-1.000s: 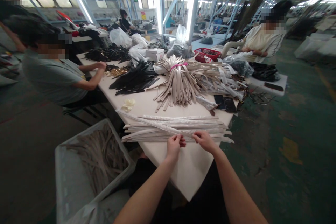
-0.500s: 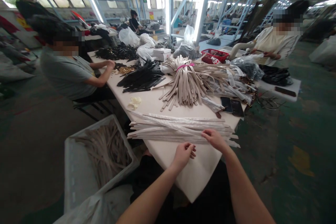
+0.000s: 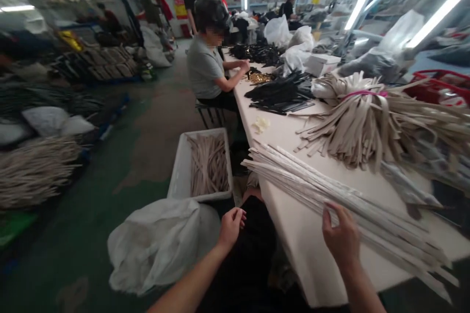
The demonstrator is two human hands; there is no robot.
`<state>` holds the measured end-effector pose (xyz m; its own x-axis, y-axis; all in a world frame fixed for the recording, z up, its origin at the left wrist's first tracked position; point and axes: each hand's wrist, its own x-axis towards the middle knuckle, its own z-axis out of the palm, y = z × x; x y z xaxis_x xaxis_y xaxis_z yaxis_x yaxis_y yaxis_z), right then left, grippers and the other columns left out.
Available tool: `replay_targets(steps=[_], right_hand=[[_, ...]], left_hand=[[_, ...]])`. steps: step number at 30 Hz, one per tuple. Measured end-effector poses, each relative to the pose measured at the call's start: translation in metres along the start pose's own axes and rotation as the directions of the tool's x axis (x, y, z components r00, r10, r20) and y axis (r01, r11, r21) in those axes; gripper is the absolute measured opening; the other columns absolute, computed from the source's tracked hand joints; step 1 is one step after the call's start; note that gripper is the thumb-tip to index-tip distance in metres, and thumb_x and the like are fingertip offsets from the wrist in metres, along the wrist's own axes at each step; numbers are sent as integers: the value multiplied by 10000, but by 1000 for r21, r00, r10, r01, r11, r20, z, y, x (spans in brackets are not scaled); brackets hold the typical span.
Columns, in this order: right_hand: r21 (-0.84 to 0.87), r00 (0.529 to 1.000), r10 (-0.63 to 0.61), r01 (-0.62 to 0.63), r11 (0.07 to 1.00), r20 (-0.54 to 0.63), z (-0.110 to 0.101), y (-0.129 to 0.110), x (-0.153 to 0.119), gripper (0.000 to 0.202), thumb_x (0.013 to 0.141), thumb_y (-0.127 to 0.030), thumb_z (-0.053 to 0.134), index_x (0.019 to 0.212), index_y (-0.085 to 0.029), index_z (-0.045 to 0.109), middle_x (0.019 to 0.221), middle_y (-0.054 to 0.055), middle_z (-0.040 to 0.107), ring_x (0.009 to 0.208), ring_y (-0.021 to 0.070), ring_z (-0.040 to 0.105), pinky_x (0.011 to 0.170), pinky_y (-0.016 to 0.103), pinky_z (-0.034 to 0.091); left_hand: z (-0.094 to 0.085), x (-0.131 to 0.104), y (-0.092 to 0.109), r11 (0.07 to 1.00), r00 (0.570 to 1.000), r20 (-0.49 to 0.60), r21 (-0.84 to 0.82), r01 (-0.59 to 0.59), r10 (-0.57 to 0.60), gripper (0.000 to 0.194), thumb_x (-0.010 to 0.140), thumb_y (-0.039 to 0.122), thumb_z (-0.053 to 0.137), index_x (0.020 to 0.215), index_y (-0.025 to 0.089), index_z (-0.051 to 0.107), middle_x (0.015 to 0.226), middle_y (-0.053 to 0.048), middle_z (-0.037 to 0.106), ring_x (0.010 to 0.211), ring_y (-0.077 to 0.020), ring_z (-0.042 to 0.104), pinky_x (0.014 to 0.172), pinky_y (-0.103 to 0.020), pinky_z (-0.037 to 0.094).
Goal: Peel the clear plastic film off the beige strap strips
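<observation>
Pale strips (image 3: 304, 176) lie on the counter (image 3: 282, 129). The left hand (image 3: 230, 230) is curled closed; the right hand (image 3: 342, 235) bends over them (I can't tell if it pinches). Soft touches should help them lie straight.

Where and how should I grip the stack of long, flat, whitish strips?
Take the whitish strips around mid-length from the near side, where the right hand is: they lie lengthwise together with uneven ends, so the middle should balance best.
</observation>
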<state>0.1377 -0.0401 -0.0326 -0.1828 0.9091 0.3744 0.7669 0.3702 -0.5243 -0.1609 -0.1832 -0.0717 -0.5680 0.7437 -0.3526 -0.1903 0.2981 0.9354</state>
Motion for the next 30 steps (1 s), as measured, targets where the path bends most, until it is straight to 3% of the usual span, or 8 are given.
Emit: replay_targets(steps=[6, 10, 12, 14, 17, 20, 25, 30], right_hand=[[-169, 958, -118, 166, 972, 261, 42, 5, 31, 960, 833, -552, 600, 1573, -157, 131, 1589, 193, 232, 1452, 427, 189, 1119, 591, 248], [-317, 846, -41, 244, 917, 532, 43, 60, 77, 1221, 687, -716, 670, 1588, -176, 49, 1627, 209, 101, 1465, 475, 105, 1104, 631, 228], [-334, 789, -14, 276, 901, 615, 43, 73, 94, 1195, 695, -739, 644, 1591, -186, 77, 1621, 208, 142, 1468, 451, 141, 1114, 605, 236], [-336, 761, -15, 304, 891, 648, 43, 73, 107, 1157, 715, -729, 629, 1588, -168, 117, 1600, 214, 213, 1460, 423, 204, 1129, 556, 255], [-317, 758, -57, 339, 886, 650, 39, 67, 115, 1049, 777, -638, 612, 1574, -117, 171, 1543, 220, 332, 1420, 365, 315, 1151, 461, 273], [-284, 742, -87, 358, 890, 664, 18, 81, 110, 966, 797, -505, 606, 1566, -99, 186, 1529, 210, 350, 1408, 325, 331, 1159, 420, 275], [-302, 729, -19, 307, 903, 684, -26, 139, 97, 974, 657, -244, 634, 1548, -155, 250, 1485, 188, 393, 1370, 333, 374, 1124, 436, 320], [-402, 791, 49, 255, 879, 609, -27, 156, 116, 686, 635, -159, 614, 1312, -115, 509, 1215, 196, 583, 1184, 335, 525, 1013, 410, 400]], left_hand=[[-40, -14, -15, 1000, 999, -53, 17, 8, -7, 174, 804, 348, 690, 812, 176, 711, 738, -67, 652, 669, -195, 610, 649, -289, 496], [-11, -2, 27, 974, 972, 87, 46, -222, 217, 390, 675, 234, 793, 1057, 247, 716, 1138, -124, 657, 1080, -301, 606, 1005, -418, 450], [25, 21, 55, 894, 866, 301, 83, -441, 399, 538, 650, 250, 818, 1170, 258, 678, 1353, -144, 561, 1329, -346, 442, 1153, -467, 290], [70, 57, 82, 748, 660, 550, 94, -657, 511, 675, 619, 310, 851, 1252, 241, 626, 1471, -153, 461, 1425, -358, 313, 1186, -481, 198], [132, 121, 110, 575, 426, 783, 107, -811, 454, 883, 437, 377, 924, 1247, 225, 605, 1523, -161, 397, 1465, -391, 212, 1185, -493, 136], [163, 178, 124, 538, 392, 872, 189, -821, 291, 796, 424, 383, 915, 1152, 215, 644, 1444, -187, 487, 1410, -410, 316, 1172, -507, 126], [165, 217, 128, 501, 423, 880, 271, -822, 218, 602, 402, 217, 877, 968, 210, 672, 1329, -197, 570, 1295, -396, 426, 1135, -433, 228], [181, 229, 134, 401, 297, 919, 177, -899, 261, 726, 378, 148, 860, 1074, 196, 660, 1404, -186, 505, 1331, -413, 367, 1148, -445, 178]])
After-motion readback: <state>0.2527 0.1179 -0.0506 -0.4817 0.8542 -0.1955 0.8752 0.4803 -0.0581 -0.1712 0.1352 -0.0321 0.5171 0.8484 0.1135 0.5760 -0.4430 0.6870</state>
